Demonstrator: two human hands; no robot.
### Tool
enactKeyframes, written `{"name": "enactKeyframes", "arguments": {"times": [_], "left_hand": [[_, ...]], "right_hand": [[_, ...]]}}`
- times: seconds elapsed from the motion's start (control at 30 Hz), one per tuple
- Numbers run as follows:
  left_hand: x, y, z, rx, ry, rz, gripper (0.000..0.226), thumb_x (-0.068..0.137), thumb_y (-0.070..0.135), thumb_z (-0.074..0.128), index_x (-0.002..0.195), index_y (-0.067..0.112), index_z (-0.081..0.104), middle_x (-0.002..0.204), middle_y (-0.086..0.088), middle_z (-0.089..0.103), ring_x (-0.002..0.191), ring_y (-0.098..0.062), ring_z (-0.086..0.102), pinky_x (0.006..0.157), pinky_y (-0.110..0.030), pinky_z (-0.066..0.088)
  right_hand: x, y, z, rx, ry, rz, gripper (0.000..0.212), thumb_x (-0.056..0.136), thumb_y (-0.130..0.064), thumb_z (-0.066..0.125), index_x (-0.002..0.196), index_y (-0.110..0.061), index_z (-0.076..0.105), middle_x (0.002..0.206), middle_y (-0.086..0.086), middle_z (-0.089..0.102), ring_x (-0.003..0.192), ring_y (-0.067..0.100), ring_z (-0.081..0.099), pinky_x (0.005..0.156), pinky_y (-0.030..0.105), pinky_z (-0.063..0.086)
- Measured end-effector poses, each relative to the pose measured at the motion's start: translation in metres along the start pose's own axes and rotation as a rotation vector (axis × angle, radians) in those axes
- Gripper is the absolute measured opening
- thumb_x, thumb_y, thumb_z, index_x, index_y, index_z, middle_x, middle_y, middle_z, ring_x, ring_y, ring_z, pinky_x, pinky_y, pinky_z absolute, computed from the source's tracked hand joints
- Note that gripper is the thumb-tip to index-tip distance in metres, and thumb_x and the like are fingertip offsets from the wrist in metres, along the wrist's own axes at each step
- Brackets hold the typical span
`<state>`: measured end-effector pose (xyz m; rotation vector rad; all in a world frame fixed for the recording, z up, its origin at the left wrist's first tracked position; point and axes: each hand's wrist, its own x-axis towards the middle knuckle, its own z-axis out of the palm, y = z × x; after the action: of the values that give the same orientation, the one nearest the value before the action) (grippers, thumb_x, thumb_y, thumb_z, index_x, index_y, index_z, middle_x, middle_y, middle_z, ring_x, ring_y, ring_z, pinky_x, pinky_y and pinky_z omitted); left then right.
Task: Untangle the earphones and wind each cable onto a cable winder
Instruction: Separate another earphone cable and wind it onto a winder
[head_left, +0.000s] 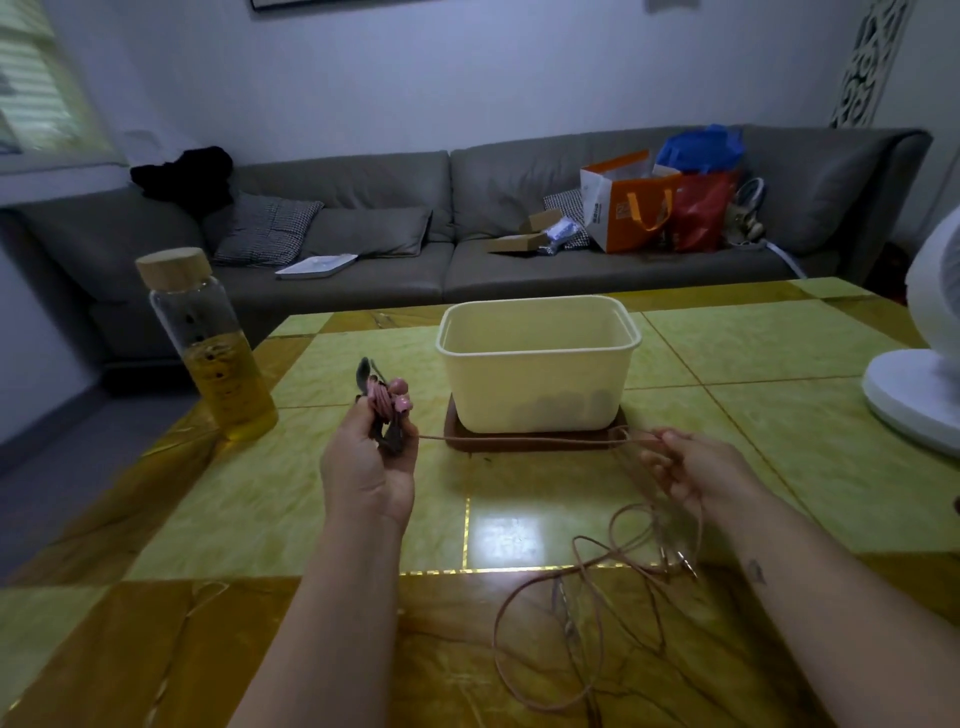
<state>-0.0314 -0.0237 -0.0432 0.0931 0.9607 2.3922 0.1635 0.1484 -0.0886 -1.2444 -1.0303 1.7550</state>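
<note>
Pink cable (519, 440) spans left hand (369, 460), right hand (698, 470)

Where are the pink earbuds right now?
In the head view, the pink earbuds stick up from the left hand, left of the cream plastic tub and right of the wooden-lidded glass bottle.

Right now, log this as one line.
left hand holds dark cable winder, pink earbuds; right hand holds pink cable; slack on yellow table

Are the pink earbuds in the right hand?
No, the left hand grips the pink earbuds, while the right hand holds only the cable.
</note>
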Motion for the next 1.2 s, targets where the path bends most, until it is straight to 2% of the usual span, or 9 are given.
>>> {"name": "enactKeyframes", "arguments": {"times": [0.17,0.43,0.57,0.67,0.77,0.9,1.07,1.13,1.2], "left_hand": [[-0.018,0.012,0.001,0.327,0.068,0.306,0.02,0.103,0.015,0.04,0.111,0.011,0.058,0.084,0.0,0.072,0.072,-0.007,0.063,0.073,-0.024,0.045],[-0.03,0.032,-0.007,0.245,0.192,0.395,0.021,0.102,0.015,0.041,0.114,0.01,0.058,0.087,0.001,0.07,0.064,-0.003,0.061,0.067,-0.02,0.044],[-0.032,0.025,-0.003,0.22,0.12,0.313,0.025,0.103,0.014,0.04,0.116,0.006,0.059,0.087,-0.001,0.07,0.061,-0.002,0.061,0.066,-0.02,0.044],[-0.037,0.016,0.005,0.188,0.038,0.233,0.023,0.103,0.012,0.04,0.113,0.006,0.06,0.088,-0.004,0.07,0.063,-0.006,0.061,0.065,-0.02,0.046],[-0.047,0.008,0.016,0.138,-0.042,0.153,0.021,0.103,0.01,0.039,0.102,0.007,0.061,0.088,-0.007,0.07,0.064,-0.01,0.06,0.066,-0.021,0.046],[-0.058,-0.006,0.03,0.045,-0.129,0.009,0.024,0.102,0.008,0.039,0.09,0.007,0.06,0.079,-0.007,0.07,0.059,-0.011,0.059,0.057,-0.019,0.048],[-0.058,-0.014,0.034,-0.062,-0.142,-0.093,0.023,0.102,0.009,0.039,0.092,0.006,0.059,0.077,-0.009,0.069,0.059,-0.013,0.058,0.053,-0.018,0.052],[-0.055,-0.014,0.032,-0.086,-0.134,-0.093,0.022,0.102,0.009,0.039,0.092,0.006,0.058,0.081,-0.012,0.067,0.059,-0.014,0.058,0.062,-0.022,0.054],[-0.054,-0.016,0.031,-0.071,-0.122,-0.096,0.022,0.103,0.009,0.039,0.092,0.006,0.058,0.081,-0.012,0.067,0.057,-0.014,0.059,0.067,-0.025,0.052]], "right_hand": [[-0.009,0.004,0.0,-0.347,0.114,-0.203,0.021,0.098,-0.016,0.052,0.113,-0.008,0.063,0.093,0.001,0.07,0.059,0.012,0.048,0.057,0.023,0.043],[-0.01,-0.003,-0.019,-0.334,0.323,-0.234,0.032,0.094,-0.002,0.039,0.113,-0.009,0.064,0.1,0.004,0.071,0.079,0.017,0.057,0.07,0.03,0.046],[-0.014,-0.002,-0.012,-1.183,0.286,-0.349,0.028,0.096,-0.028,0.049,0.12,-0.031,0.063,0.139,0.007,0.048,0.129,0.031,0.038,0.104,0.047,0.037],[-0.025,0.001,0.006,-1.408,0.276,-0.567,0.03,0.093,-0.041,0.054,0.122,-0.036,0.06,0.147,0.006,0.037,0.136,0.028,0.028,0.112,0.048,0.023],[-0.049,-0.005,0.028,-1.039,-0.112,-0.752,0.028,0.093,-0.031,0.058,0.121,-0.03,0.061,0.131,0.0,0.055,0.124,0.021,0.048,0.105,0.041,0.038],[-0.098,0.002,0.058,-0.551,-0.773,-0.362,0.041,0.093,-0.024,0.06,0.133,-0.02,0.052,0.123,-0.002,0.063,0.117,0.01,0.056,0.1,0.025,0.043],[-0.114,0.007,0.064,-0.599,-0.805,-0.364,0.028,0.097,-0.012,0.052,0.125,-0.013,0.055,0.073,-0.003,0.057,0.062,0.004,0.055,0.066,0.023,0.049],[-0.117,-0.002,0.06,-0.858,-0.71,-0.622,0.025,0.099,-0.014,0.048,0.119,-0.011,0.063,0.078,-0.005,0.062,0.068,0.0,0.057,0.063,0.018,0.045],[-0.12,-0.008,0.057,-1.037,-0.633,-0.849,0.027,0.101,-0.018,0.045,0.114,-0.009,0.067,0.101,0.004,0.07,0.094,0.013,0.061,0.081,0.028,0.045]]}}
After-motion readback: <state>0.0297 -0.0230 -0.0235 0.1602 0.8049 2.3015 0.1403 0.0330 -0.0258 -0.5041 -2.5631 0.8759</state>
